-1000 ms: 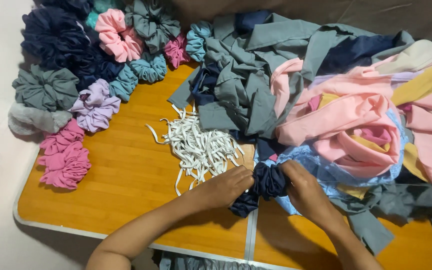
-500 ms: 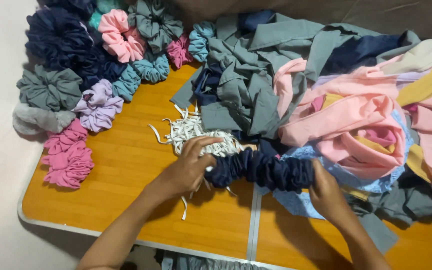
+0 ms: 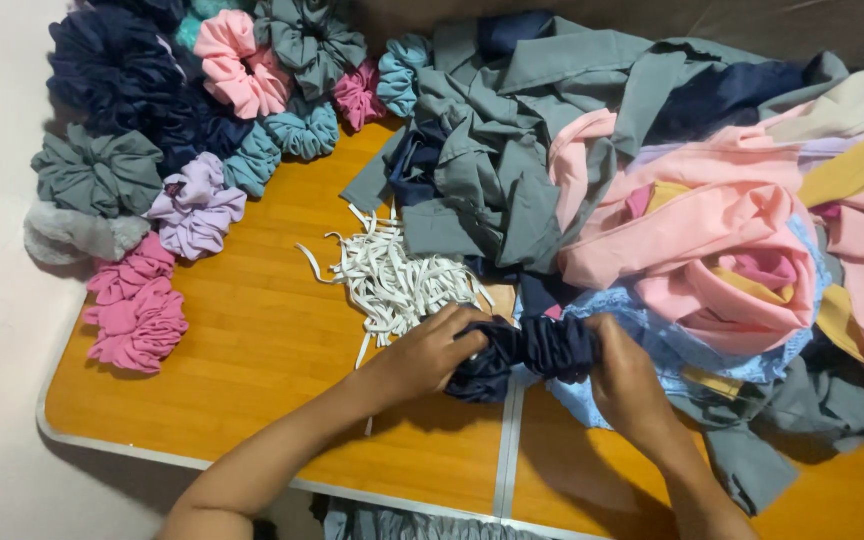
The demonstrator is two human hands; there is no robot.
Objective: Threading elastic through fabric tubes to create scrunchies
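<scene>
You had a navy scrunchie point(image 3: 524, 357) bunched between both hands near the front edge of the wooden table point(image 3: 252, 350). Your left hand point(image 3: 432, 352) curled its fingers over one end, pinching the gathered cloth; your right hand point(image 3: 630, 375) gripped the other end, fingers pressed together around it. A heap of white elastic strips point(image 3: 392, 280) lay just beyond your left hand, and a pile of fabric pieces point(image 3: 672, 200) sat behind.

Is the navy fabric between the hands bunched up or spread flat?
Bunched: the navy fabric sits gathered in tight ruffles, gripped by the left hand and right hand.
</scene>
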